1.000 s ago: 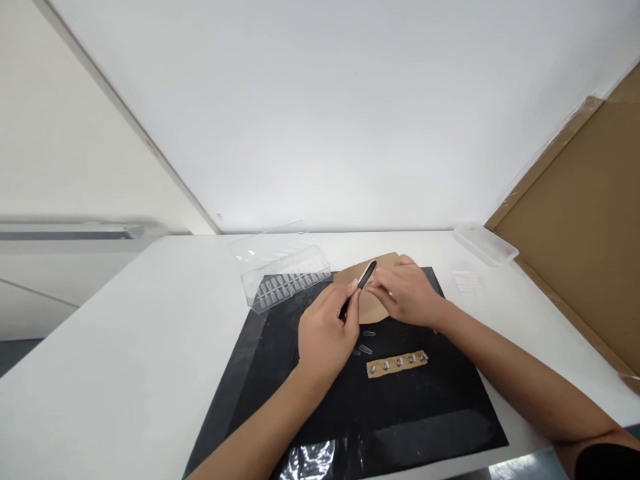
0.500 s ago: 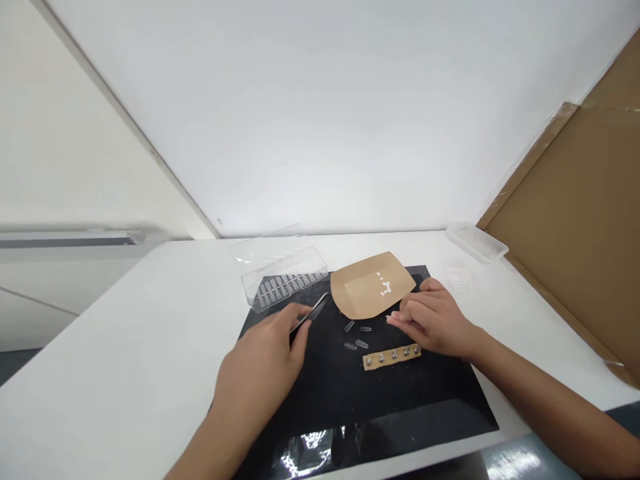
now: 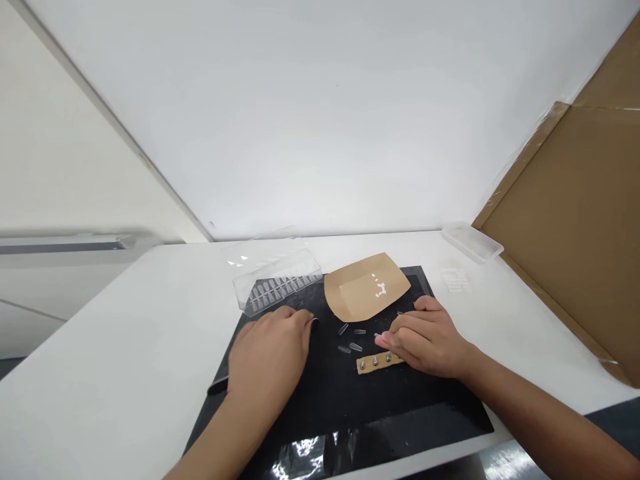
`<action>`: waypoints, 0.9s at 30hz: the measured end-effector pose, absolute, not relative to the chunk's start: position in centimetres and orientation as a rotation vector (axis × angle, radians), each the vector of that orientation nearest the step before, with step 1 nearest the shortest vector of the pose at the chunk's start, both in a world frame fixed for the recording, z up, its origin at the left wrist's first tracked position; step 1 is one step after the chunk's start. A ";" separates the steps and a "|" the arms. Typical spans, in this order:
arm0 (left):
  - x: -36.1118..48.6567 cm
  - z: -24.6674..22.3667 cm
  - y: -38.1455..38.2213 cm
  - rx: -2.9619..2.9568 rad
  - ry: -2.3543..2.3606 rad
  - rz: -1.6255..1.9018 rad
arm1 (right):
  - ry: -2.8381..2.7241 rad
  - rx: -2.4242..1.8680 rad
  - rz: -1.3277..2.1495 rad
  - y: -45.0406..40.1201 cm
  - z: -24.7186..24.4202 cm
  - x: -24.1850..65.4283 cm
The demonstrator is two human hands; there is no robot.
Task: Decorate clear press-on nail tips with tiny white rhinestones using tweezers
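Note:
My left hand (image 3: 273, 350) is closed over slim tweezers (image 3: 219, 385), low over the black mat (image 3: 320, 400). Their dark rounded end pokes out behind the wrist and a bright bent tip shows by the thumb; the middle is hidden. In a pinch, my right hand (image 3: 425, 337) holds a small clear nail tip (image 3: 377, 336), mostly covered by the fingers. Under that hand lies a tan strip with silver studs (image 3: 369, 365), its right part hidden. Several loose clear nail tips (image 3: 355, 347) lie on the mat left of the right fingers.
A brown paper tray (image 3: 345, 303) with white bits in it sits at the mat's back. Left of it stands an open clear box of nail tips (image 3: 273, 291). A translucent container (image 3: 473, 243) is at the back right, beside a cardboard panel (image 3: 575, 233).
My left hand has turned palm-down and lowered, swinging the tweezers back toward the wrist. My right hand has come slightly down and left, now covering part of the studded strip.

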State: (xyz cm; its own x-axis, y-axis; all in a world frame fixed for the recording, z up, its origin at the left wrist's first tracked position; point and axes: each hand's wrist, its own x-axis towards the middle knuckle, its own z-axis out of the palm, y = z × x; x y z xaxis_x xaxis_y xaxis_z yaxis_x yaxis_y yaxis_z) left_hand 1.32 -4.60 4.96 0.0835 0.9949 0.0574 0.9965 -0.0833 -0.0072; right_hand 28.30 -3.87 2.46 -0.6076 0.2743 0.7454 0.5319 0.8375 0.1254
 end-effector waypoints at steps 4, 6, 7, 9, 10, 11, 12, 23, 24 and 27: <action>2.8 4.6 -3.6 -2.468 -1.976 -0.609 | -2.245 -0.597 -0.480 -3.9 2.2 28.2; 3.3 4.1 -3.3 -2.745 -1.902 -0.898 | -2.245 -0.596 -0.483 -4.0 2.1 28.1; 3.4 3.9 -3.2 -2.895 -1.887 -1.011 | -2.246 -0.595 -0.481 -4.0 2.1 28.0; 3.6 3.5 -3.3 -3.121 -1.939 -1.164 | -2.258 -0.593 -0.477 -4.1 2.1 27.9; 3.6 3.4 -3.4 -3.176 -2.005 -1.214 | -2.268 -0.593 -0.478 -4.1 2.1 27.9; 3.7 3.3 -3.5 -3.204 -2.075 -1.259 | -2.274 -0.594 -0.481 -4.2 2.2 27.9; 3.7 3.3 -3.7 -3.220 -2.132 -1.296 | -2.280 -0.598 -0.484 -4.3 2.3 27.9; 4.8 2.4 -4.9 -3.217 -2.225 -1.424 | -2.341 -0.564 -0.498 -4.9 2.9 27.9; 4.9 2.2 -5.0 -3.209 -2.262 -1.469 | -2.343 -0.560 -0.494 -4.9 2.8 27.9; 5.2 1.5 -5.1 -3.192 -2.374 -1.627 | -2.367 -0.554 -0.478 -4.9 2.6 28.0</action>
State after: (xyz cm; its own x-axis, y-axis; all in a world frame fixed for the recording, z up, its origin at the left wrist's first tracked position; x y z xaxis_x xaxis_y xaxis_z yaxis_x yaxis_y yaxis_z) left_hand 5.20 -5.12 1.47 0.3712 0.9218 -0.1115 0.2287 0.0256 0.9732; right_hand 27.98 -4.86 2.56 -0.6981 0.2630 0.6660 0.5008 0.8440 0.1917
